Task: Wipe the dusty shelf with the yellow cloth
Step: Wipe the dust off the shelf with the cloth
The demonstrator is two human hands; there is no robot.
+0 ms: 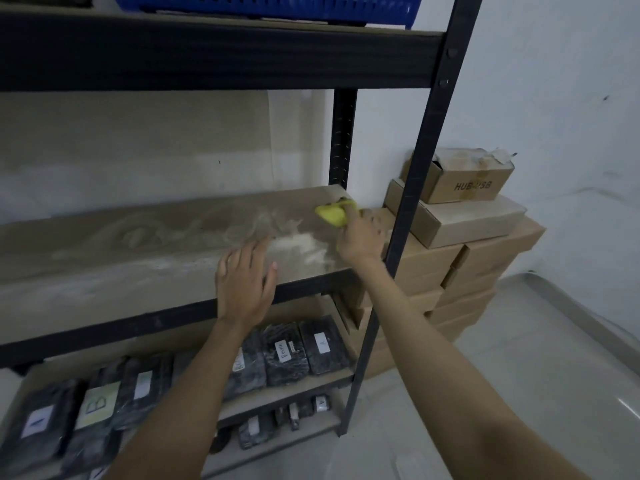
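The dusty shelf (104,251) is a brown board in a black metal rack, streaked with pale dust and a white powdery patch near its right front. My right hand (360,237) presses a bunched yellow cloth (334,213) onto the board's far right end, close to the rear post. My left hand (244,282) hovers over the front edge of the shelf, fingers spread, holding nothing.
A black upright post (412,216) crosses just right of my right wrist. Stacked cardboard boxes (464,244) stand beside the rack. Black wrapped packages with labels (304,351) fill the lower shelves. A blue basket (277,8) sits on the top shelf.
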